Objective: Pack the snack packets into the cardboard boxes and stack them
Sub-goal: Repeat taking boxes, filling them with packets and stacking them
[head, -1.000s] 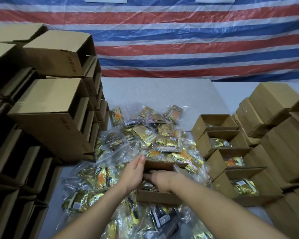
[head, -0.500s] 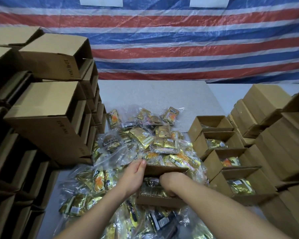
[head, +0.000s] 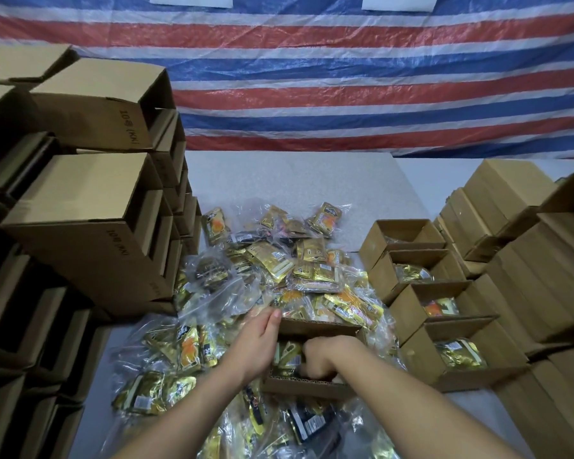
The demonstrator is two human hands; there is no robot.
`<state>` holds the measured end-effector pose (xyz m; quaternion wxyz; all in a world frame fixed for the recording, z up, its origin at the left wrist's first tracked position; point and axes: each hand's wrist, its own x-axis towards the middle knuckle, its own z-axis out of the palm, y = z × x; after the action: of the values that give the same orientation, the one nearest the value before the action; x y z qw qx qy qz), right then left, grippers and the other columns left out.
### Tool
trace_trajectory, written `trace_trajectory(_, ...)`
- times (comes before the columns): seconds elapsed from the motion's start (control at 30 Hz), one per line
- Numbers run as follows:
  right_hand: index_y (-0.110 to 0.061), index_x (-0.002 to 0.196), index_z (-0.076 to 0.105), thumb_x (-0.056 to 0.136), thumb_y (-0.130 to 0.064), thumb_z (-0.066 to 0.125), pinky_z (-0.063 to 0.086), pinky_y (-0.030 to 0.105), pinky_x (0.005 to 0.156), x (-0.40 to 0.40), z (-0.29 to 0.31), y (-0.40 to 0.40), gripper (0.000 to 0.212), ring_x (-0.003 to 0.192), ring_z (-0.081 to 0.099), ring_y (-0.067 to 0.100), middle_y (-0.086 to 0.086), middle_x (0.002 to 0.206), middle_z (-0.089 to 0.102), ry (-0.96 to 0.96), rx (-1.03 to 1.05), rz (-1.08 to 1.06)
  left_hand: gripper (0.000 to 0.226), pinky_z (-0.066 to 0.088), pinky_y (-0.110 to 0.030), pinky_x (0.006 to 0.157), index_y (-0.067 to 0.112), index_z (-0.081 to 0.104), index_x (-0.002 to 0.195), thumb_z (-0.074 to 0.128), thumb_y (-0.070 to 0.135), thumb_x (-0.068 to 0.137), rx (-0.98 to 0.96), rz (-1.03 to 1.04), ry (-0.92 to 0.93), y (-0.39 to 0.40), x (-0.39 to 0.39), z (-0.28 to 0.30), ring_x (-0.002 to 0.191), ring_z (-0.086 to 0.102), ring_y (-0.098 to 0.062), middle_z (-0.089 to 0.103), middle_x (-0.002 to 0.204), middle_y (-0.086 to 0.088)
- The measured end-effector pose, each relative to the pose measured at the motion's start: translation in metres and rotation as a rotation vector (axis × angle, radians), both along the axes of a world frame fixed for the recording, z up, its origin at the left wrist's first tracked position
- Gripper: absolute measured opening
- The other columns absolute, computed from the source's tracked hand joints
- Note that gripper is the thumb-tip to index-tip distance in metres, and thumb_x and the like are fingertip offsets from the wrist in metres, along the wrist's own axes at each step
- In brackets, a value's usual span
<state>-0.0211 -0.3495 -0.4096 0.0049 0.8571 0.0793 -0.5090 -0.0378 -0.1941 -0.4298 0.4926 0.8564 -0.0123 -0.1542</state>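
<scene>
meanwhile left hand (head: pixel 257 346) steadies the box (head: pixel 315 326), fingers straight; right hand (head: pixel 325 357) curled inside, grip unclear.

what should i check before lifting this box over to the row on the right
1. Left hand steadying the open box at its left wall: ok.
2. Right hand out of the box: not ok, its fingers reach down inside among the packets.
3. Packets sit below the rim: cannot tell, the hands cover most of the opening.
4. Loose packets clear of the box: not ok, they crowd all round it.
5. Free spot in the row of filled boxes: cannot tell.
</scene>
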Motion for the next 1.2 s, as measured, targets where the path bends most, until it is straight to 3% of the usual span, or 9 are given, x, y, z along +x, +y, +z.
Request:
trace_trajectory(0.17,-0.01,0.099,0.061,0.102,-0.032,0.046,0.04,0.031,0.056,0.0,0.005,-0.001,0.027,0.067,0.055,0.019,0.002,0.08,0.057,-0.158,0.119,-0.007,0.039,0.047,-0.035,0.094,0.023,0.062,0.108,0.031,0.047,0.104,-0.008,0.021,0.044,-0.001,0.006,0.001,0.103,0.059,-0.015,0.064,0.108,0.001)
trace_trajectory(0.33,-0.007,0.12,0.058,0.101,-0.034,0.044,0.044,0.031,0.074,-0.009,0.001,0.001,0.036,0.086,0.058,0.024,0.007,0.1,0.059,-0.157,0.283,-0.272,0.041,0.044,-0.033,0.093,0.021,0.058,0.122,0.031,0.047,0.104,0.039,0.01,0.028,-0.002,0.006,0.0,0.108,0.056,-0.017,0.061,0.114,0.001)
trace_trajectory(0.43,-0.011,0.107,0.061,0.101,-0.039,0.044,0.047,0.031,0.067,-0.009,0.008,-0.002,0.032,0.076,0.059,0.02,0.003,0.089,0.061,-0.194,0.314,-0.285,0.033,0.047,-0.031,0.084,0.025,0.057,0.099,0.032,0.045,0.104,0.016,-0.004,0.036,-0.001,0.005,0.002,0.095,0.059,-0.014,0.062,0.099,0.001)
trace_trajectory(0.6,-0.019,0.079,0.058,0.101,-0.037,0.042,0.049,0.03,0.06,-0.029,0.031,-0.015,0.032,0.066,0.057,0.016,-0.004,0.075,0.058,-0.801,0.285,-0.15,0.032,0.045,-0.023,0.068,0.025,0.056,0.096,0.032,0.044,0.105,-0.037,-0.002,0.096,-0.001,0.01,0.008,0.086,0.062,-0.011,0.065,0.092,0.0)
trace_trajectory(0.7,-0.021,0.108,0.057,0.098,-0.035,0.052,0.048,0.035,0.097,-0.036,0.036,-0.034,0.018,0.104,0.056,0.017,-0.003,0.111,0.057,-1.109,0.196,-0.254,0.036,0.048,-0.029,0.076,0.025,0.056,0.101,0.028,0.048,0.104,-0.011,-0.032,0.093,-0.003,0.01,0.01,0.091,0.062,-0.014,0.064,0.096,-0.002)
trace_trajectory(0.8,-0.018,0.144,0.037,0.096,-0.035,0.058,0.048,0.043,0.102,-0.036,0.027,-0.041,0.055,0.119,0.055,0.026,0.007,0.138,0.045,-0.846,0.061,-0.478,0.049,0.044,-0.036,0.091,0.021,0.057,0.116,0.022,0.053,0.103,0.015,-0.023,0.113,-0.004,0.009,0.009,0.109,0.058,-0.022,0.062,0.112,-0.003)
trace_trajectory(1.0,-0.014,0.117,0.054,0.102,-0.02,0.051,0.052,0.044,0.085,-0.035,0.016,-0.047,0.017,0.099,0.061,0.03,0.008,0.121,0.052,-0.827,0.092,-0.423,0.054,0.05,-0.042,0.093,0.016,0.056,0.098,0.016,0.052,0.102,0.084,-0.019,0.056,-0.009,0.0,0.022,0.094,0.063,-0.025,0.063,0.092,-0.006)
trace_trajectory(1.13,-0.016,0.097,0.051,0.097,-0.009,0.049,0.049,0.041,0.073,-0.04,0.037,-0.072,0.008,0.094,0.063,0.034,0.009,0.105,0.057,-0.845,0.152,-0.248,0.068,0.043,-0.042,0.104,0.008,0.057,0.125,0.013,0.053,0.1,0.113,-0.021,-0.076,-0.017,-0.018,0.035,0.118,0.056,-0.029,0.062,0.122,-0.013)
trace_trajectory(1.2,-0.02,0.086,0.045,0.094,-0.005,0.05,0.051,0.041,0.073,-0.049,0.05,-0.089,0.018,0.094,0.065,0.033,0.006,0.095,0.057,-0.829,0.194,-0.207,0.06,0.043,-0.035,0.096,0.018,0.058,0.12,0.014,0.054,0.099,0.091,-0.018,-0.085,-0.027,-0.03,0.045,0.116,0.056,-0.027,0.063,0.116,-0.002)
